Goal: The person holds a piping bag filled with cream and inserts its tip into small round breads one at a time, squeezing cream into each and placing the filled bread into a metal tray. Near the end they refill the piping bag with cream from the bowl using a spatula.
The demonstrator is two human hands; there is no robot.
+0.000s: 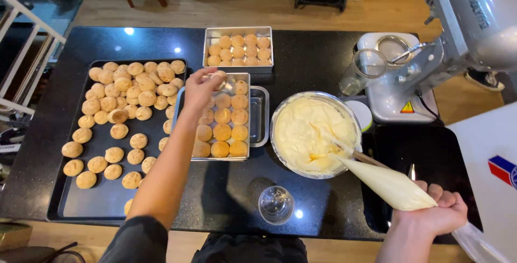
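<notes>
Far left: big dark baking tray [75, 198] on black counter [318, 53], loaded w/ loose round puffs [116, 99], mostly upper + left part; lower-right area of tray bare.

L hand [200, 88] reaches fwd over near square metal tin [245, 78], fingers pinched tog. on one puff [219, 75] at tin's top-left corner. Forearm crosses tray's right edge. Tin holds puffs in neat rows; can't tell if held puff is touching the others. Under/beside that tin, right side: empty metal tin [259, 115] sticking out.

Behind it, second square tin [238, 30], also filled w/ rows of puffs, apart from hand.

Front centre: small clear glass [276, 204] upright near counter edge.

Centre-right: glass bowl [280, 113] of pale yellow cream [307, 128], utensil handle [369, 159] sticking out right side.

R hand [437, 212] at lower right, fingers wrapped tight round twisted end of piping bag [385, 183]; bag full of cream, tip over bowl's right rim, pointing into cream.

Far right: stand mixer [463, 20], white base, whisk attachment [396, 47] on it.
</notes>
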